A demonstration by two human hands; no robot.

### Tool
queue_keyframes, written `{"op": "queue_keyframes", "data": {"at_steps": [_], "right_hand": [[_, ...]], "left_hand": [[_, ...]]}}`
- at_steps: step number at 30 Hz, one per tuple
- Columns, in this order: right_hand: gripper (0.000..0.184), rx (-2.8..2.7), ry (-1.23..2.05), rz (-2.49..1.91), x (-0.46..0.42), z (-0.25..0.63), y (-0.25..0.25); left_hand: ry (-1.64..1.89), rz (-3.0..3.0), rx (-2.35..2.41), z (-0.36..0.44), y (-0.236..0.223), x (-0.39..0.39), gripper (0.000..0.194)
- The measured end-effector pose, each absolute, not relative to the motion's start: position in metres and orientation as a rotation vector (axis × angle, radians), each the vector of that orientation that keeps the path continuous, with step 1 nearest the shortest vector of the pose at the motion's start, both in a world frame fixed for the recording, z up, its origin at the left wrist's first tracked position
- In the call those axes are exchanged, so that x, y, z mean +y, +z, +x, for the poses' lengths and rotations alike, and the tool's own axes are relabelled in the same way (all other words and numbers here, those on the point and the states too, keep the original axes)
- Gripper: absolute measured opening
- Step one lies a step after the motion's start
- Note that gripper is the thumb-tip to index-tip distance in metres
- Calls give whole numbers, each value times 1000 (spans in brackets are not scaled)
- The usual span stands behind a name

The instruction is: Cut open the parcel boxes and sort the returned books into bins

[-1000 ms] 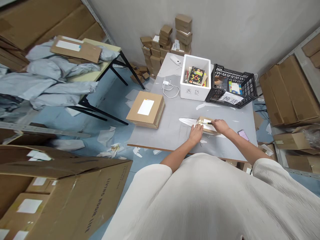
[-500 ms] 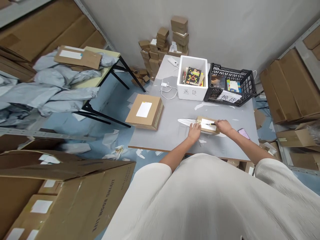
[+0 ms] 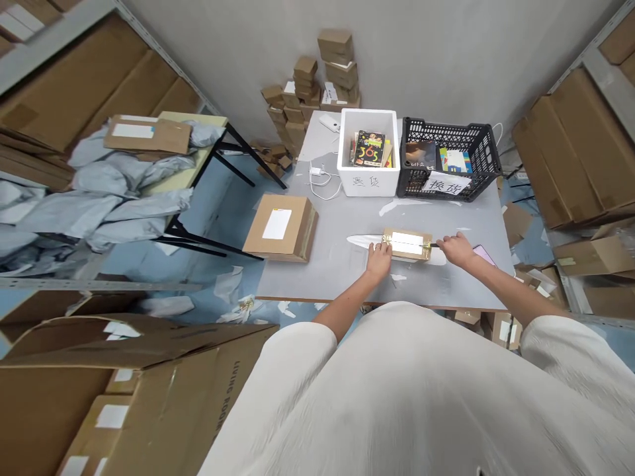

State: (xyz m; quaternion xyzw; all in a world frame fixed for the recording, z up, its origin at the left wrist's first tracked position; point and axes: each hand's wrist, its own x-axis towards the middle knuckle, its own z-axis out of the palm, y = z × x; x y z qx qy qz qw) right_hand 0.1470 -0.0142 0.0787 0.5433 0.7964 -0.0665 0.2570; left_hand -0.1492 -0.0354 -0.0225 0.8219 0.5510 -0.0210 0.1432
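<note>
A small cardboard box (image 3: pixel 407 242) with a white label and shiny tape lies on the grey table in front of me. My left hand (image 3: pixel 379 258) grips its left end, fingers bent over the near edge and top. At the opposite end, my right hand (image 3: pixel 456 250) is closed around a slim dark box cutter (image 3: pixel 434 245). The cutter's tip meets the taped right edge of the box; most of its handle is hidden in my fingers. A strip of white paper (image 3: pixel 361 240) sticks out to the left of the box.
A larger labelled carton (image 3: pixel 280 226) sits on the table's left side. Behind are a white foam box (image 3: pixel 370 182) with books and a black crate (image 3: pixel 449 188). A phone (image 3: pixel 483 254) lies right of my right hand. Grey parcels (image 3: pixel 106 201) cover the side table.
My right hand has moved right with the box cutter, from over the label to the box's right end. My left hand stays on the left end. The whole view has shifted slightly.
</note>
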Motion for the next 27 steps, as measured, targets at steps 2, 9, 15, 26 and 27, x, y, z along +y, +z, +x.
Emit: {"op": "queue_keyframes", "data": {"at_steps": [2,9,15,26,27], "right_hand": [[38,2157,-176,1470,-13,154,81],[38,2111,-180,1525,-15,200,85],[40,2124,-368,1749,-33,226,72],[40,2188,-721,1967,-48,213,51],[40,2185,-729,1972,-48,214,50]], "left_hand": [[-65,2385,1597,-148,-23,-35,70],[-92,2397,1634,-145,-22,-36,66],[-35,2421,1676,-133,-20,-38,60],[-159,2536,1290,-78,-12,-1,62],[-190,2538,1288,-76,-12,2,61]]}}
